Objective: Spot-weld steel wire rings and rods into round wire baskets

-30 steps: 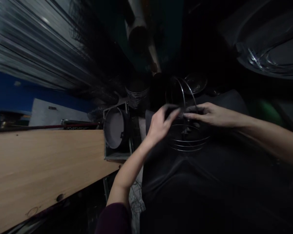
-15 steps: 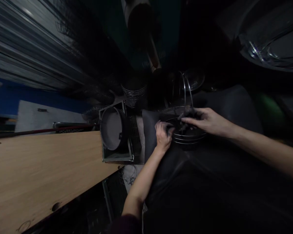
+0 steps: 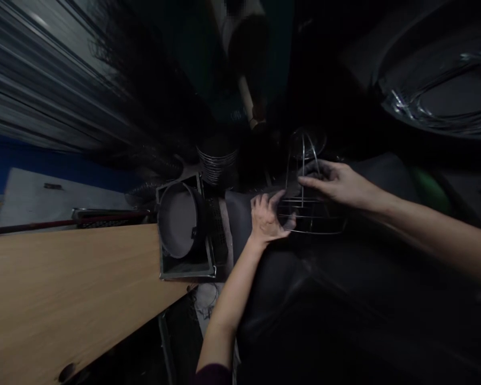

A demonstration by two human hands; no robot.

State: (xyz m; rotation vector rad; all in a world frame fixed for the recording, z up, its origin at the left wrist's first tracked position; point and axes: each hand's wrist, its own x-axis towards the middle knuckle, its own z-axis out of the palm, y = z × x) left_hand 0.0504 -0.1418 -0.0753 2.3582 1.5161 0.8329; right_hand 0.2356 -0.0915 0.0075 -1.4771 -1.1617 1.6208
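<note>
A domed frame of thin metal wire (image 3: pixel 302 203), with stacked rings below and arched wires above, is held over my dark-covered lap. My left hand (image 3: pixel 265 218) grips its left side, fingers curled around the rings. On the other side my right hand (image 3: pixel 340 184) pinches the frame near the upright wires, thumb toward the middle. The fingers of my right hand look darkened, and some of their tips are hidden behind the wires and in shadow.
Left of my lap, a round shallow container (image 3: pixel 178 224) rests in a metal-edged crate (image 3: pixel 188 274), beside a wooden board (image 3: pixel 84 289). Stacked wire rings (image 3: pixel 216 163) stand ahead. A large coil of wire (image 3: pixel 428 109) lies at upper right. Long rods (image 3: pixel 44 69) run at upper left.
The wire frame has been tilted and raised, so its rings and arched wires show more clearly. My left hand has spread wider around the rings; my right hand has moved slightly up.
</note>
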